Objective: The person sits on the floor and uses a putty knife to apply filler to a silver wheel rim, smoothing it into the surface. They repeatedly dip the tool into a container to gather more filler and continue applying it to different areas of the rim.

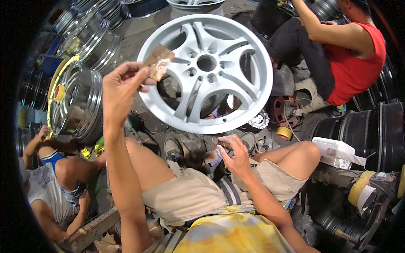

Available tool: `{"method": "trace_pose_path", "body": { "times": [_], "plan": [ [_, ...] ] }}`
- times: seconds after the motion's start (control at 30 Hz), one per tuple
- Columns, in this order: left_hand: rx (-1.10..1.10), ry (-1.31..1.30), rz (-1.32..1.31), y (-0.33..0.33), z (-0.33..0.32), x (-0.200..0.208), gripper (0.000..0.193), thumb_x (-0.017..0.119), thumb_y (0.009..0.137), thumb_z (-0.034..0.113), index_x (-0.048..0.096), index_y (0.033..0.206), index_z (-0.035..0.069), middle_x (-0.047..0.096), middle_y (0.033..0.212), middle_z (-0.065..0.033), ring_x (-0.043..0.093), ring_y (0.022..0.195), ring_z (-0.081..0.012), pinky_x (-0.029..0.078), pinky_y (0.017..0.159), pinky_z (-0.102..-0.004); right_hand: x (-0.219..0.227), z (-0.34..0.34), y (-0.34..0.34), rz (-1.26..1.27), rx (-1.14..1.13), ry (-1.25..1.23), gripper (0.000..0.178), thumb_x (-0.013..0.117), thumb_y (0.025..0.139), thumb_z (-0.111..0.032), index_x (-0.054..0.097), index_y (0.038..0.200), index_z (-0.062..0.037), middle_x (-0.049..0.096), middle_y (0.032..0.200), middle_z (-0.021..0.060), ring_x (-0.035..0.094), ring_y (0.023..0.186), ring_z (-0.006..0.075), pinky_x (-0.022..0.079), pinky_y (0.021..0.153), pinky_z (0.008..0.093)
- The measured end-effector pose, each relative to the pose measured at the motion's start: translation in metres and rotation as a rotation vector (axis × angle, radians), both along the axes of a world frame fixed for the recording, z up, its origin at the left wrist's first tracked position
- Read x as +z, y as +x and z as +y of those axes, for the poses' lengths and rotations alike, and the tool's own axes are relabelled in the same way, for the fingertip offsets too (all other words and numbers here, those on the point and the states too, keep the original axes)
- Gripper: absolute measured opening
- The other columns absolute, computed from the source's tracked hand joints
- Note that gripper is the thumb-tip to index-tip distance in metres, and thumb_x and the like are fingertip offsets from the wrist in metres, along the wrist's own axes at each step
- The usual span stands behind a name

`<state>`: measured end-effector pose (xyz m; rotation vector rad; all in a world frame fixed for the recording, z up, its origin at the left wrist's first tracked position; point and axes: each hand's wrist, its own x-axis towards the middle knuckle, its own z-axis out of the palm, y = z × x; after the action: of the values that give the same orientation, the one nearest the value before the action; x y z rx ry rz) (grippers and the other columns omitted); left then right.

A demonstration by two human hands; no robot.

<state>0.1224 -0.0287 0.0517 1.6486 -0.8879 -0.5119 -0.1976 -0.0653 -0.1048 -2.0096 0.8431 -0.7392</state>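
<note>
Raised at the left, my left hand (126, 82) pinches a small brown piece of card or sheet (160, 61) with whitish paste smeared on it. This piece overlaps the left edge of a light grey alloy wheel (198, 107), whose spoked face is turned up toward me. My right hand (238, 158) is over my lap, just below the wheel's near edge. Its fingers are bent toward the thumb, and pale residue shows on the fingertips. Something small and brownish lies between them, too unclear to name.
A person in a red top (356, 55) sits at the upper right, another in a grey sleeveless top (52, 185) at the lower left. Shiny rims (86, 97) stack at the left, dark ones (358, 130) at the right. A yellow tape roll (284, 133) and white box (334, 152) are near my knee.
</note>
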Motion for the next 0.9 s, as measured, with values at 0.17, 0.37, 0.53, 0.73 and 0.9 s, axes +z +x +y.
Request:
{"method": "trace_pose_path", "body": {
  "times": [0.17, 0.37, 0.53, 0.73, 0.9],
  "plan": [
    [-0.022, 0.116, -0.061, 0.061, 0.033, 0.004, 0.027, 0.066, 0.098, 0.013, 0.066, 0.118, -0.006, 0.073, 0.096, -0.0087, 0.071, 0.086, -0.0122, 0.056, 0.076, -0.0217, -0.007, 0.004, -0.01, 0.142, 0.098, 0.08, 0.02, 0.065, 0.091, -0.005, 0.063, 0.11, 0.0003, 0.063, 0.104, 0.0188, 0.064, 0.097, 0.0391, 0.051, 0.084, 0.042],
    [-0.055, 0.475, 0.138, 0.121, 0.103, -0.084, 0.019, 0.068, 0.096, 0.01, 0.069, 0.108, -0.005, 0.072, 0.088, -0.0083, 0.071, 0.078, -0.0144, 0.058, 0.071, -0.0245, -0.037, -0.003, -0.016, 0.383, 0.134, 0.204, 0.017, 0.059, 0.094, -0.005, 0.058, 0.109, 0.0012, 0.065, 0.094, 0.0254, 0.062, 0.091, 0.0484, 0.05, 0.079, 0.0492],
    [0.072, 0.534, 0.566, 0.104, 0.14, -0.217, 0.011, 0.068, 0.094, 0.006, 0.069, 0.1, -0.004, 0.073, 0.088, -0.0127, 0.073, 0.076, -0.0191, 0.062, 0.068, -0.0287, -0.045, -0.008, -0.002, 0.717, 0.278, 0.338, 0.02, 0.052, 0.1, -0.014, 0.057, 0.114, -0.0006, 0.067, 0.094, 0.0281, 0.063, 0.092, 0.048, 0.049, 0.081, 0.0519],
    [0.174, 0.505, 0.808, 0.059, 0.153, -0.304, 0.012, 0.058, 0.1, 0.004, 0.062, 0.099, -0.008, 0.071, 0.095, -0.0197, 0.075, 0.086, -0.0293, 0.064, 0.072, -0.0359, -0.118, 0.018, 0.033, 0.814, 0.515, 0.397, 0.044, 0.06, 0.095, -0.029, 0.054, 0.13, -0.0031, 0.067, 0.115, 0.028, 0.061, 0.11, 0.0485, 0.047, 0.099, 0.0534],
    [0.219, 0.434, 0.895, 0.04, 0.131, -0.345, 0.006, 0.065, 0.092, -0.002, 0.061, 0.089, -0.005, 0.071, 0.087, -0.018, 0.075, 0.077, -0.0307, 0.065, 0.065, -0.0396, -0.222, 0.062, 0.08, 1.127, 0.5, 0.561, 0.054, 0.064, 0.09, -0.034, 0.055, 0.132, -0.0018, 0.057, 0.135, 0.0248, 0.051, 0.129, 0.0416, 0.039, 0.11, 0.0491]
  ]
}}
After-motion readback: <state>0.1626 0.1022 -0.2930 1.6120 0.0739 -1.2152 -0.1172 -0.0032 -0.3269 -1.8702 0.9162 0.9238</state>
